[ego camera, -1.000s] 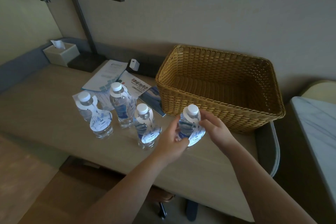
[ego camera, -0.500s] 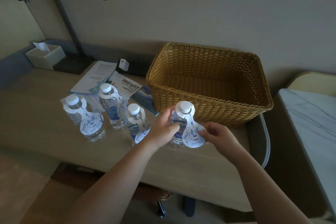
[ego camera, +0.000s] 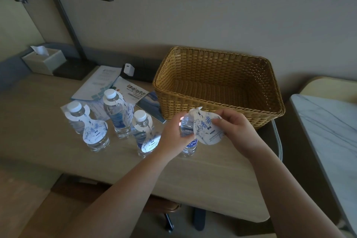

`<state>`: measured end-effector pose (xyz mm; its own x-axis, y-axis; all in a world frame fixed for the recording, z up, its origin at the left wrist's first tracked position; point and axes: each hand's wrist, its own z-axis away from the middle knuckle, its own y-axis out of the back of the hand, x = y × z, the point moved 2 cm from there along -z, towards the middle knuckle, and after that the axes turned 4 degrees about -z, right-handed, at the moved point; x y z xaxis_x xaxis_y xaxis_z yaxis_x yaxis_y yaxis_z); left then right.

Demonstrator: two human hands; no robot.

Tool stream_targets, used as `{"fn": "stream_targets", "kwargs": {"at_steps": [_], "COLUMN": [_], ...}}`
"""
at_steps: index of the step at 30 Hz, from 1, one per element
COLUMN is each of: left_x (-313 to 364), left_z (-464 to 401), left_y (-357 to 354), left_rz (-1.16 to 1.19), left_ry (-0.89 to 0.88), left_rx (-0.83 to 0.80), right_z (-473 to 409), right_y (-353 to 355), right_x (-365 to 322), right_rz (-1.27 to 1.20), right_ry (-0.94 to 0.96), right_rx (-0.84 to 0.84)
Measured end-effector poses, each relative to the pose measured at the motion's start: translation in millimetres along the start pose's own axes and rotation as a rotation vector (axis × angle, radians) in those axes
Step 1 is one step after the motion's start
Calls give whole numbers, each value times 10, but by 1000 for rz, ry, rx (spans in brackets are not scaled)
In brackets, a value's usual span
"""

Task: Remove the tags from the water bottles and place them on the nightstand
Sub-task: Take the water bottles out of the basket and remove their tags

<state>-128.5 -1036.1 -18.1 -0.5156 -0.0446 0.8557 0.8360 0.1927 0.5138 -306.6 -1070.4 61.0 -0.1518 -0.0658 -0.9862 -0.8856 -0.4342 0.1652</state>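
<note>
Left hand fingers wrap the water bottle. Right hand fingers pinch its tag, just right of the left fingers.

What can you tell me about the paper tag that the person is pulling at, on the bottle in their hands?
The tag is a white card, rounded like a drop, printed with blue brush characters and small lines of text. The right hand pinches its right edge and lifts it, tilted toward the camera. Its narrow top covers the neck and cap of the water bottle, which the left hand grips on the desk.
</note>
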Motion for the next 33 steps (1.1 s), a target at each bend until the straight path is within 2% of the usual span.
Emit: {"fn": "stream_targets", "kwargs": {"at_steps": [6,12,17,20,22,24,26,28,30,33], "left_x": [-21,-83,-105,-107,-105,-101,-91,-82,-80,-73], "left_z": [10,15,3,-5,0,5,9,13,20,30], "left_y": [-32,-74,-104,-109,-108,-107,-110,-113,-114,-108], "left_rz": [33,31,80,101,96,97,97,100,100,90], "left_ry": [11,-4,-14,-16,-17,-12,-8,-6,-5,-9], "left_rx": [36,113,123,120,115,116,120,127,135,141], "right_z": [-2,332,594,628,638,664,719,783,836,808], "right_y": [104,420,539,536,525,486,387,256,180,235], "right_x": [171,885,1518,1670,1711,1716,1734,1807,1903,1963], "right_rz": [-43,-30,155,233,372,639,820,912,960,993], "right_ry": [-30,-246,-466,-479,-455,-379,-269,-215,-250,-321], "right_rx": [167,403,492,547,575,551,447,292,168,106]}}
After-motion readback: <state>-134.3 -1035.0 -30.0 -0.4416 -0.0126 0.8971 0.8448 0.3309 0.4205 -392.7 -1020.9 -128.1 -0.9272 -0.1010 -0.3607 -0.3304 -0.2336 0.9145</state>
